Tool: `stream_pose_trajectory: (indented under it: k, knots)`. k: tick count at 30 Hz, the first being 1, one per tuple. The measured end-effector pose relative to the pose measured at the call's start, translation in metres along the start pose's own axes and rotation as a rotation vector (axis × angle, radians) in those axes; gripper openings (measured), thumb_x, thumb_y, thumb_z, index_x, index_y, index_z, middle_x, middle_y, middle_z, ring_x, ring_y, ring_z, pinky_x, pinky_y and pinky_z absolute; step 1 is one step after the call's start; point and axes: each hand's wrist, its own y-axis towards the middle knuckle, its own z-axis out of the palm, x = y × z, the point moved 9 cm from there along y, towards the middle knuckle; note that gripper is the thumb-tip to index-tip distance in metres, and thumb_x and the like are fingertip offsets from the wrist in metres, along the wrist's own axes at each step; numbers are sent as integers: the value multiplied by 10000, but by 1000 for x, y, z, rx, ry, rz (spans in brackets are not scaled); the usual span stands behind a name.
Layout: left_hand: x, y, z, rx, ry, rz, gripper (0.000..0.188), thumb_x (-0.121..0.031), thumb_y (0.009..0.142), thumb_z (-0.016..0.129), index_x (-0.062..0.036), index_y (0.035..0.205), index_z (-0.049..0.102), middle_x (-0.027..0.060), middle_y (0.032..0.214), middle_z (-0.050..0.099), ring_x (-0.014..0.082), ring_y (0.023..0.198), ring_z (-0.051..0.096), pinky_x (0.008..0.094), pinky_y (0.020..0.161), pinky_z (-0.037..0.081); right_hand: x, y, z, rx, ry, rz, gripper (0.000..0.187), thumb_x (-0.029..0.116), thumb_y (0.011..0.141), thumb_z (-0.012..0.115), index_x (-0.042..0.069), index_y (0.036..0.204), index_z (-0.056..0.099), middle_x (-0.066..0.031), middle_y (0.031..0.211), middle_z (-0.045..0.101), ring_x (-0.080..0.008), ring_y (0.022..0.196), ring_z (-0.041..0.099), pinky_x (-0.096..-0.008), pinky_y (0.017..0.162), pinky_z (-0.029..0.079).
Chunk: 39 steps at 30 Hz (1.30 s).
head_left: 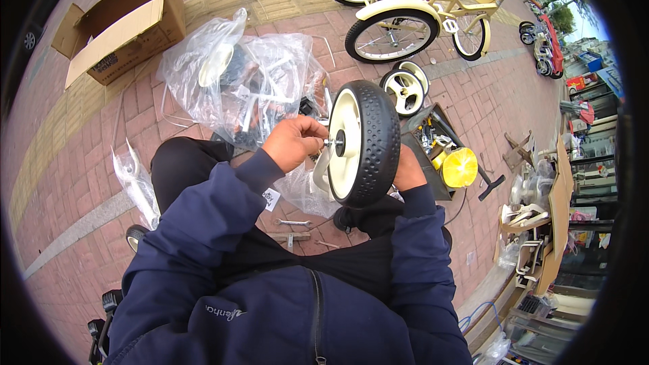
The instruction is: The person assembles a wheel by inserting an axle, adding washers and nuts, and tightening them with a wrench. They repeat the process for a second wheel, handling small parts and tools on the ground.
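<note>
A small wheel (378, 136) with a black knobbly tyre and a cream rim stands upright before me, above my lap. My left hand (292, 143) is closed, thumb and fingertips pinching the end of the metal axle bolt (329, 142) that sticks out of the wheel's black hub. On the wheel's far right side, my right hand (408, 169) grips it; the tyre hides most of those fingers. A cream bracket (320, 174) shows beside the rim, partly covered by the wheel. Whether it is joined to the axle I cannot tell.
Clear plastic bags (236, 81) with frame parts lie ahead, an open cardboard box (128, 27) behind them. A toolbox (433, 162) with a yellow round object (460, 167) stands right, near two cream wheels (404, 89). A spanner (293, 222) lies between my legs. A cream tricycle (399, 23) stands beyond.
</note>
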Motion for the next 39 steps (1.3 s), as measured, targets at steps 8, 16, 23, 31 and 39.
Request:
stream_pose_trajectory:
  k: [8, 16, 23, 31, 39]
  knots:
    - [14, -2, 2, 67, 81, -250, 126, -68, 872, 671, 38, 933, 638, 86, 801, 656, 134, 642, 624, 261, 599, 525, 3, 0, 5, 13, 29, 34, 362, -61, 823, 685, 18, 1171, 627, -15, 1056, 690, -87, 913, 631, -247, 821, 504]
    - [3, 1, 2, -2, 184, 73, 238, 1, 806, 698, 47, 1032, 639, 72, 895, 664, 152, 809, 641, 286, 744, 531, -2, 1, 4, 15, 70, 51, 353, -54, 829, 679, 17, 1170, 625, -7, 1047, 687, -81, 912, 619, -246, 817, 496]
    - [-12, -8, 11, 41, 451, 108, 262, 22, 820, 687, 38, 1071, 615, 53, 888, 650, 121, 795, 626, 263, 742, 528, -5, 1, 2, -1, 36, 30, 338, -41, 831, 678, 13, 1161, 625, -9, 1038, 683, -82, 909, 610, -245, 814, 488]
    - [13, -5, 7, 24, -84, -180, 138, -54, 875, 670, 38, 976, 651, 65, 814, 680, 117, 718, 645, 256, 665, 534, -4, 2, 2, 6, 2, 16, 333, -35, 834, 677, 15, 1159, 626, -5, 1019, 683, -80, 897, 604, -247, 804, 486]
    - [15, -2, 2, 25, -5, -148, 135, -38, 885, 665, 34, 995, 635, 73, 869, 673, 124, 760, 657, 269, 718, 552, -2, 0, 5, 17, 36, 23, 316, -35, 833, 676, 22, 1141, 637, 6, 1014, 676, -76, 888, 592, -246, 797, 482]
